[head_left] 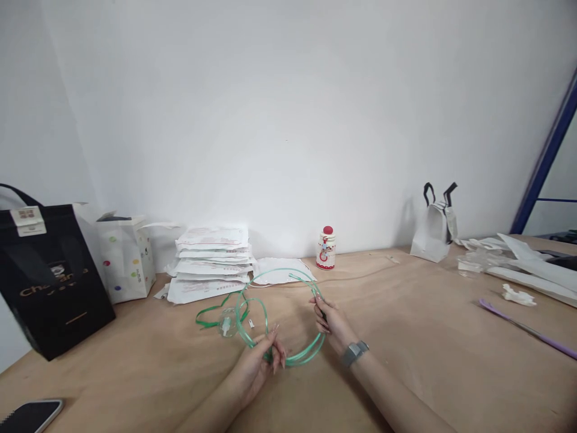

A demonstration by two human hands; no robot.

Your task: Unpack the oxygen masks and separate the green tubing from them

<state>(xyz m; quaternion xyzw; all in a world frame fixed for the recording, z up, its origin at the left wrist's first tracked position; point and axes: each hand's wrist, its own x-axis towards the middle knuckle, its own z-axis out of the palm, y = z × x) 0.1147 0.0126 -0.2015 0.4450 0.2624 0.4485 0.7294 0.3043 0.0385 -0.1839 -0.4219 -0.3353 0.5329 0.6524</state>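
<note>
Loops of green clear tubing (303,359) form a loose ring in front of me. At the ring's lower left, my left hand (265,356) is closed round the tubing. My right hand (331,322) grips the ring on its right side, and a free tube end points up and left above those fingers. On the table to the left lies a clear oxygen mask (228,323) with a green strap (208,325); one strand of tubing curves near it. A small white piece (251,323) rests beside the mask.
Behind stand a stack of white packets (211,264), a white flat pouch (282,270) and a red-topped bottle (326,249). At left are a black bag (58,282), a dotted bag (126,258) and a phone (33,416). At right are a small white bag (431,234), wrappers (523,261) and a purple strip (527,328).
</note>
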